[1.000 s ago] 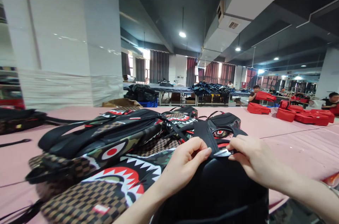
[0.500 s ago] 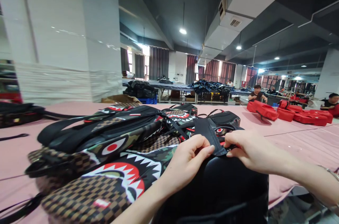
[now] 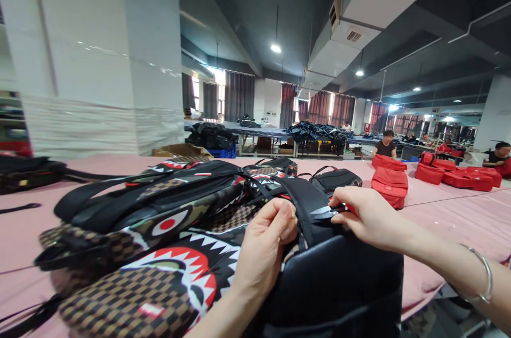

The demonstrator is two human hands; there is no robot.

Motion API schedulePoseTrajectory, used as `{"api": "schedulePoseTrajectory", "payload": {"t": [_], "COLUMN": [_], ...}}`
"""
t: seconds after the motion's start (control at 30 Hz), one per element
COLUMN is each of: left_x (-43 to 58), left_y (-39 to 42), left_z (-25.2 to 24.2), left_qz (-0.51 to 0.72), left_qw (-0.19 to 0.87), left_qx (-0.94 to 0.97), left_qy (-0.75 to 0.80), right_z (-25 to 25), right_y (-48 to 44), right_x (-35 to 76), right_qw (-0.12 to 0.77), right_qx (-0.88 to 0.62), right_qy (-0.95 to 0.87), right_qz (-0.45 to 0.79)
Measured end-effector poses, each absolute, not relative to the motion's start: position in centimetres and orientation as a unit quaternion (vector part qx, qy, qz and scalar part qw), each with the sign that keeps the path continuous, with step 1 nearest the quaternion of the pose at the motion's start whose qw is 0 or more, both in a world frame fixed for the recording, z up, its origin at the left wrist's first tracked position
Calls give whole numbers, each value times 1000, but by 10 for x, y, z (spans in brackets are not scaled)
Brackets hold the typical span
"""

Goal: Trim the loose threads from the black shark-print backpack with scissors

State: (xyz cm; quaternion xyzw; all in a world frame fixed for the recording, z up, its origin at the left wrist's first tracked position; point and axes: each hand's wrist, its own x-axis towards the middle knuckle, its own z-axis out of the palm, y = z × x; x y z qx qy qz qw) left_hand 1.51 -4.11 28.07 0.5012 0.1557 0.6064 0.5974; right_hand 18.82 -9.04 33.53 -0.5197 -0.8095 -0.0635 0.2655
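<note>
Upright in front of me stands a black backpack (image 3: 339, 279), its smooth black panel turned my way. My left hand (image 3: 268, 245) is closed at the backpack's upper left edge, beside a wide black shoulder strap (image 3: 299, 202); its fingertips are hidden. In my right hand (image 3: 365, 218) is a pair of small scissors (image 3: 322, 212), gripped in curled fingers. Their silver blades point left across the black fabric at the top of the backpack. Just left of my left hand lies a checkered backpack (image 3: 128, 287) with a red-and-white shark-mouth print.
More shark-print backpacks (image 3: 159, 205) are heaped on the pink-covered table (image 3: 443, 221). Red bags (image 3: 389, 186) lie at the table's far right, with a person (image 3: 385, 145) behind them. A white pillar (image 3: 91, 61) rises at the left.
My left hand has shifted left and curled tighter. The scissor blades now show in my right hand. The black strap lies further left. At the far side, a red bag now stands differently.
</note>
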Motion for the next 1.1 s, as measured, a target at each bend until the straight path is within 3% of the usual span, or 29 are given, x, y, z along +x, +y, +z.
{"api": "schedulePoseTrajectory", "payload": {"t": [0.23, 0.33, 0.63, 0.9, 1.0, 1.1], "left_x": [21, 22, 18, 15, 14, 12], "left_y": [-47, -46, -36, -39, -39, -43], "left_z": [281, 279, 281, 281, 281, 281], "left_qz": [606, 591, 546, 536, 536, 526], "left_qw": [601, 610, 661, 667, 666, 660], "left_qx": [497, 500, 479, 487, 487, 504], "left_qy": [155, 166, 189, 176, 180, 185], "right_z": [338, 336, 315, 258, 248, 243], "right_y": [-88, -86, -46, -34, -38, -40], "right_x": [174, 174, 250, 295, 293, 293], "right_qw": [191, 198, 469, 531, 529, 552], "right_qx": [-514, -509, -554, -612, -572, -530], "right_qy": [-819, -818, -685, -537, -523, -522], "right_qz": [-170, -181, 60, 235, 345, 378]}}
